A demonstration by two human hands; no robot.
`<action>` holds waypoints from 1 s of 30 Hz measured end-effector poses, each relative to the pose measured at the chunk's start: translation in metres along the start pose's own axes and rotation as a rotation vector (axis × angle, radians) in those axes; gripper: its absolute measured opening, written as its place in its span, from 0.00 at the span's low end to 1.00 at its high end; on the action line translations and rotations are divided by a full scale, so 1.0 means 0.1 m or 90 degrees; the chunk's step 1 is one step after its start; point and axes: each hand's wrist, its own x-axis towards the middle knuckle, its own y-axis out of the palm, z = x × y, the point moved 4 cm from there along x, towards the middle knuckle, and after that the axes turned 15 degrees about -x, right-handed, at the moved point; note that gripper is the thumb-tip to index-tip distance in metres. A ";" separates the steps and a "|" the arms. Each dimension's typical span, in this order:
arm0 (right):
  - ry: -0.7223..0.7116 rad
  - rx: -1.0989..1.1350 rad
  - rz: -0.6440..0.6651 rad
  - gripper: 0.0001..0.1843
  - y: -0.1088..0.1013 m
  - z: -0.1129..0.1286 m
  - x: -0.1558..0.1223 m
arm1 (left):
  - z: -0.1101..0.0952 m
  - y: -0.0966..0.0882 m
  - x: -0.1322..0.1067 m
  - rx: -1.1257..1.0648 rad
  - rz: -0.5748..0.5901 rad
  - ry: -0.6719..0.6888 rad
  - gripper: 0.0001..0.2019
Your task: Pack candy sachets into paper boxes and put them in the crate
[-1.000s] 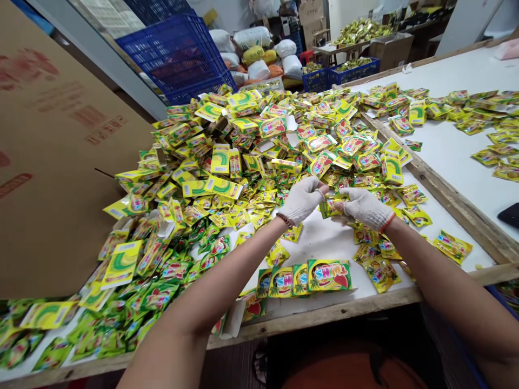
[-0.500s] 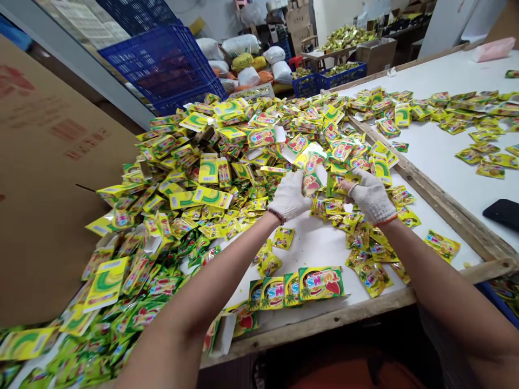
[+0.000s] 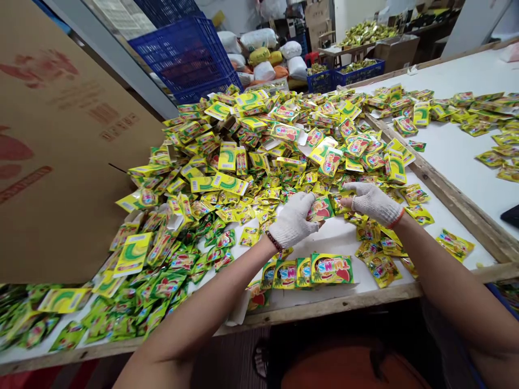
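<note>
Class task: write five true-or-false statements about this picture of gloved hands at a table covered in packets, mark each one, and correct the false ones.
1. The left hand and the right hand are both gloved in white knit. True.
2. The left wrist wears an orange band. False: it wears a dark beaded bracelet, and the orange band is on the right wrist.
3. The left hand touches a yellow sachet with a red fruit print. True.
4. The large cardboard sheet lies to the right of the heap of packets. False: it lies to the left.
5. A blue plastic crate stands beyond the heap. True.
</note>
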 end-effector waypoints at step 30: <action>0.026 0.057 0.031 0.09 0.27 0.14 -0.11 | -0.10 -0.01 -0.09 0.083 -0.033 -0.014 0.20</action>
